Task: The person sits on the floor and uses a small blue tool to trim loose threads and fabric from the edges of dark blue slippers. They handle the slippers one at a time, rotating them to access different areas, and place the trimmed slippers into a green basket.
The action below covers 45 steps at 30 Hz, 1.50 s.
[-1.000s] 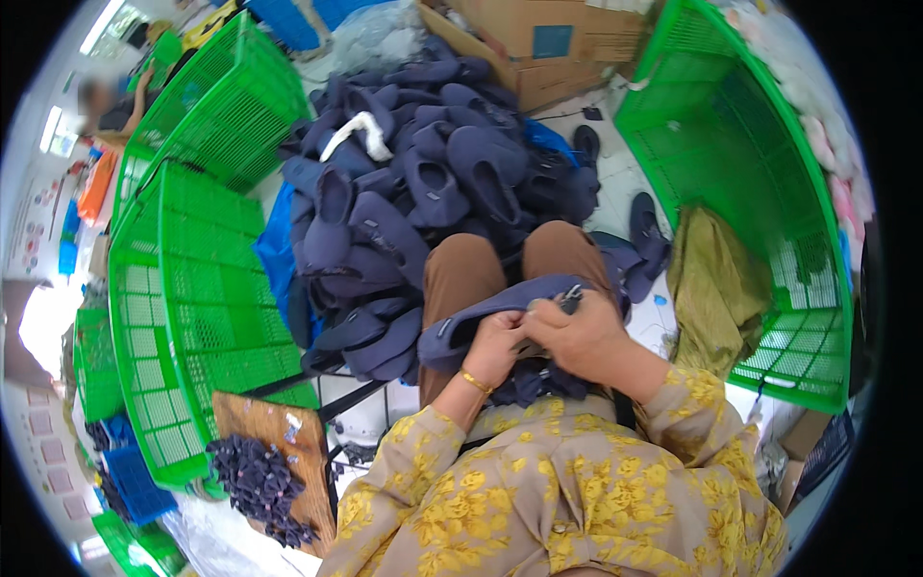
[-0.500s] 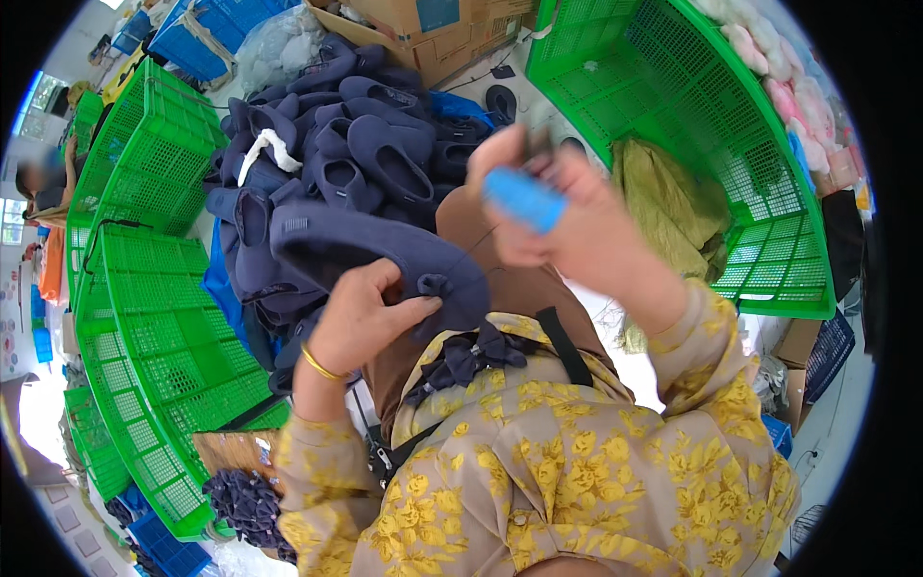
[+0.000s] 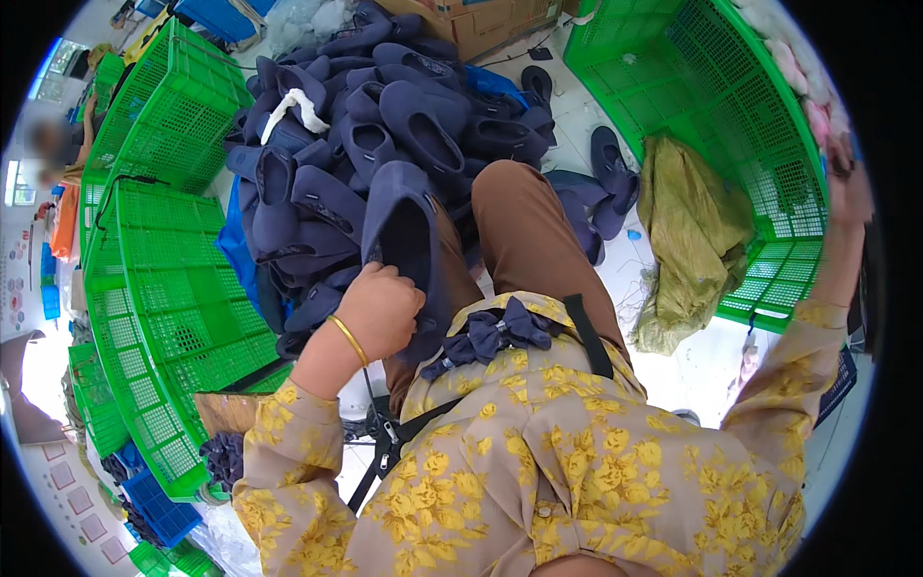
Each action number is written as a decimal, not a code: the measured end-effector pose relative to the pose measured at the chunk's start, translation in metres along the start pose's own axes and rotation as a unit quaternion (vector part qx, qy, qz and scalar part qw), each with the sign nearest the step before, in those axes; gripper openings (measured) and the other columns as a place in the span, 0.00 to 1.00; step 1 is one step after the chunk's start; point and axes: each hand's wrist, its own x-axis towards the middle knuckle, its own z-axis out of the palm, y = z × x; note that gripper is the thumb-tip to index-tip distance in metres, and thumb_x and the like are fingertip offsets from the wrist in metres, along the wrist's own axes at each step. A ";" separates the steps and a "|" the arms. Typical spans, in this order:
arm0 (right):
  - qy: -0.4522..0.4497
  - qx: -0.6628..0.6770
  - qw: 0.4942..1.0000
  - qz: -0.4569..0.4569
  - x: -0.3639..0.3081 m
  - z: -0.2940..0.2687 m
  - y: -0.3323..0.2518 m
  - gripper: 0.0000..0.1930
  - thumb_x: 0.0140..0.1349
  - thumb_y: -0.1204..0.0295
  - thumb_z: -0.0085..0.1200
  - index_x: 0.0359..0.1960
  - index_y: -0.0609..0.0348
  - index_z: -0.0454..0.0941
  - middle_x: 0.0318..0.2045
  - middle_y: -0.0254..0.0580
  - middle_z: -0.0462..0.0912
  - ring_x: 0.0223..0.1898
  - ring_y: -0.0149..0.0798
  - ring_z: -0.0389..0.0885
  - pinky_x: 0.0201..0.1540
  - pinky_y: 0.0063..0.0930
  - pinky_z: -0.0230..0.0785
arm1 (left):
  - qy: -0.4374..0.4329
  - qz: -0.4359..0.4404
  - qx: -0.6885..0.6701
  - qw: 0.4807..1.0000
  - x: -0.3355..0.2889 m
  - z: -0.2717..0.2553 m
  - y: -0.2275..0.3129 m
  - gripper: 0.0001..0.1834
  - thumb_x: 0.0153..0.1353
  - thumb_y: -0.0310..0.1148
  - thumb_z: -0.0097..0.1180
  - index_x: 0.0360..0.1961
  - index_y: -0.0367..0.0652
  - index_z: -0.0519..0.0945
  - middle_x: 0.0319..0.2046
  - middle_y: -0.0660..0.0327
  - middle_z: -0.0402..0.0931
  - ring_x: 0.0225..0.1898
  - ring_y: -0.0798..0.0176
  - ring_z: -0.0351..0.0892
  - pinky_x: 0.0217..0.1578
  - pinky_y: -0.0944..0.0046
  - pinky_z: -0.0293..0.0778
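Note:
A navy fabric slip-on shoe (image 3: 404, 207) stands tilted over my left thigh, its opening facing me. My left hand (image 3: 382, 310) is closed around its near side, fingers curled over the edge. Far out to the right, my right hand (image 3: 848, 197) is raised near the rim of the green crate. Motion blurs its fingers, and something dark shows at their tips that I cannot make out. Several navy fabric bows (image 3: 505, 329) lie on my lap at the waist. Beyond my knees rises a heap of similar navy shoes (image 3: 418, 111), with a white strip (image 3: 296, 108) on it.
Green plastic crates (image 3: 183, 332) line the left side; another green crate (image 3: 726, 106) stands at the right. An olive sack (image 3: 694, 236) slumps against it. Loose navy shoes (image 3: 608, 159) lie on the floor. A cardboard box (image 3: 505, 27) is behind the heap. Another person (image 3: 62, 139) is at far left.
My right hand has swung from beside the shoe out to the far right. My left hand has turned, and the shoe has gone from lying crosswise to pointing away from me.

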 end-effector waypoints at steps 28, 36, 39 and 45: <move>-0.832 -0.184 0.522 0.030 -0.317 0.065 0.195 0.17 0.51 0.81 0.51 0.44 0.56 0.82 0.33 0.53 0.83 0.37 0.54 0.82 0.43 0.41 0.73 | 0.337 -0.170 -0.347 0.858 -0.036 0.064 0.029 0.11 0.49 0.22 0.63 0.34 0.40 0.78 0.33 0.57 0.73 0.38 0.51 0.70 0.39 0.58 0.68; -0.844 -0.178 0.505 0.035 -0.315 0.068 0.196 0.19 0.50 0.82 0.52 0.45 0.55 0.82 0.33 0.53 0.84 0.38 0.55 0.82 0.44 0.41 0.73 | 0.338 -0.165 -0.354 0.856 -0.036 0.063 0.026 0.11 0.48 0.21 0.64 0.33 0.40 0.78 0.32 0.58 0.73 0.37 0.52 0.71 0.39 0.59 0.68; -0.846 -0.177 0.502 0.028 -0.317 0.070 0.196 0.20 0.50 0.82 0.51 0.45 0.55 0.82 0.34 0.53 0.84 0.38 0.55 0.82 0.44 0.42 0.73 | 0.333 -0.164 -0.351 0.860 -0.035 0.061 0.025 0.11 0.47 0.21 0.64 0.33 0.40 0.78 0.32 0.58 0.73 0.37 0.52 0.71 0.39 0.59 0.68; -0.847 -0.177 0.500 0.037 -0.319 0.067 0.200 0.22 0.49 0.84 0.49 0.47 0.53 0.80 0.35 0.51 0.84 0.40 0.54 0.82 0.44 0.42 0.73 | 0.335 -0.159 -0.383 0.846 -0.032 0.063 0.021 0.12 0.46 0.20 0.65 0.33 0.41 0.78 0.32 0.58 0.74 0.37 0.52 0.72 0.38 0.59 0.69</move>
